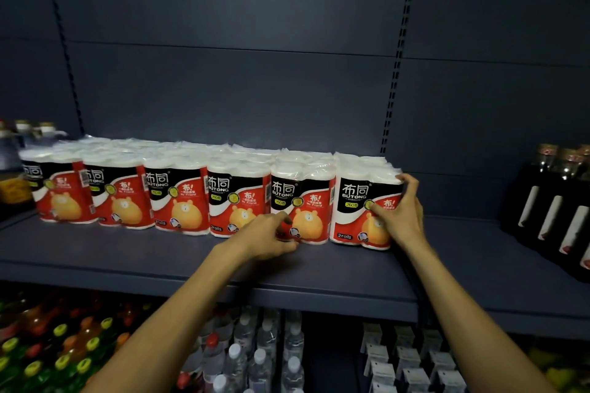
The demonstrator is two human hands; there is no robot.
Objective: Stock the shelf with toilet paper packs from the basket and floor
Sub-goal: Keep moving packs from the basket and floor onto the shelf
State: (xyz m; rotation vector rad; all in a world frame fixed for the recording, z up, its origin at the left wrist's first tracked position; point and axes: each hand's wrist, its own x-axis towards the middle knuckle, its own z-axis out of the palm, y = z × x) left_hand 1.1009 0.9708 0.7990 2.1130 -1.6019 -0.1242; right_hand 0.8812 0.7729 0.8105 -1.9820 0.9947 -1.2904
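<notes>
Dark grey shelving fills the view, with a slotted upright (396, 73) running up the back panel and a wide shelf (159, 258) carrying a row of toilet paper packs (178, 198) in red, black and white wrapping. Six packs face forward, edge to edge, with more rows behind them.

At the right end of the row, the right hand (400, 214) grips the rightmost pack (357, 201), fingers curled round its right side and thumb pressed on its front. The left hand (271, 234) is at the lower front of the neighbouring pack (300, 201), fingers loosely bent and touching the wrapper; whether it pinches the plastic cannot be told. Both packs stand upright on the shelf, just beside each other.

Dark bottles (555, 201) with white labels stand well apart to the right on the same shelf. Below, water bottles (255, 357) and drinks with yellow-green caps (64, 357) fill the lower shelf.
</notes>
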